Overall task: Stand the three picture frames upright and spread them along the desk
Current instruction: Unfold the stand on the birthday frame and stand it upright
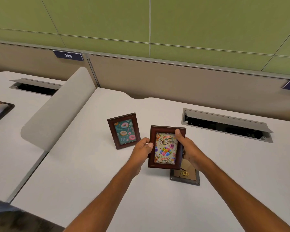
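A dark wooden frame with a doughnut picture [123, 130] stands upright on the white desk [90, 173], left of centre. I hold a second dark wooden frame with a birthday picture [165, 148] above the desk in both hands. My left hand [141, 149] grips its left edge, and my right hand [186, 146] grips its right edge with the thumb over the top corner. A third, grey frame [185, 176] lies face down on the desk just under the held one, its back and a brass clasp showing, partly hidden.
An open cable hatch [224, 124] is cut into the desk at the back right. A rounded grey divider [57, 108] separates this desk from the neighbouring one on the left, where a dark tray [0, 113] sits. A beige partition [174, 81] runs along the back.
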`<action>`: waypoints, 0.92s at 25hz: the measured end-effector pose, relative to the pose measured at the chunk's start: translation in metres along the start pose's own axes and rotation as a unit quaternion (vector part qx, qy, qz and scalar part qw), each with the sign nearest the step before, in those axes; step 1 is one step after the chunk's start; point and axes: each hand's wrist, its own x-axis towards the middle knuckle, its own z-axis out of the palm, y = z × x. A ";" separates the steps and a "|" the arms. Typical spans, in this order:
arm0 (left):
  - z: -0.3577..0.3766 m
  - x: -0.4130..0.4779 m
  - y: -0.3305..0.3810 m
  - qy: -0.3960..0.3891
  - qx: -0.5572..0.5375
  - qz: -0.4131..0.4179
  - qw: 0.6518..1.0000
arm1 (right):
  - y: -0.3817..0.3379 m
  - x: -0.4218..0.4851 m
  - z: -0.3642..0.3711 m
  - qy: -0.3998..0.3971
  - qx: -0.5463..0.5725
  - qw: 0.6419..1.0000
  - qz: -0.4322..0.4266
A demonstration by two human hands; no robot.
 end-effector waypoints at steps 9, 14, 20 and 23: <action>0.000 0.042 0.015 -0.008 -0.040 -0.003 0.999 | -0.036 0.039 -0.006 0.003 0.069 0.997 0.033; 0.002 0.076 0.020 0.002 -0.075 0.006 0.997 | -0.054 0.073 -0.009 -0.009 0.084 0.996 0.023; 0.012 0.103 0.033 0.042 -0.109 -0.018 0.993 | -0.054 0.120 -0.010 -0.017 0.090 0.996 0.022; 0.015 0.115 0.033 0.054 -0.121 -0.026 0.991 | -0.050 0.138 -0.010 -0.015 0.103 0.994 0.022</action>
